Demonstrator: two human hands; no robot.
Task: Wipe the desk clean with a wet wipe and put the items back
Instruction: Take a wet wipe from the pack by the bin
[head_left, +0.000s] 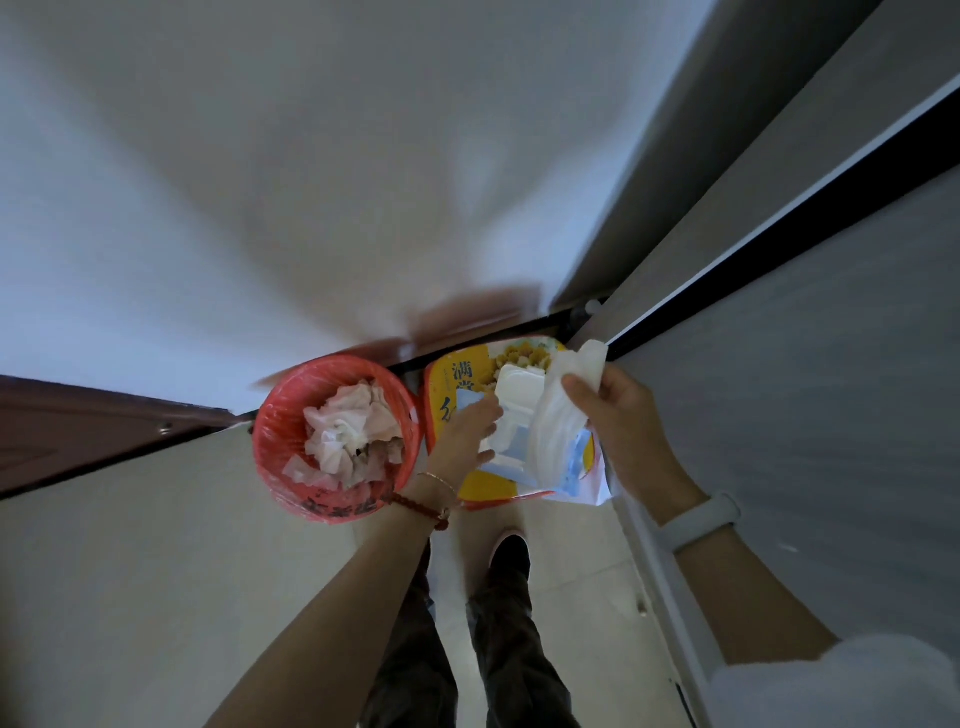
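Observation:
A pack of wet wipes (511, 447) with its white flip lid (519, 392) raised lies on a yellow and red box (462, 387) on the floor. My left hand (467, 431) presses down on the pack's left side. My right hand (623, 410) pinches a white wet wipe (563, 410) that stretches up out of the pack's opening. The desk itself is out of view.
A red bin (291, 415) lined with a red bag and full of crumpled tissues stands left of the box. A grey cabinet side (831, 364) runs along the right. A white wall is ahead, a brown door (78, 431) at left. My feet stand on pale floor tiles (582, 571).

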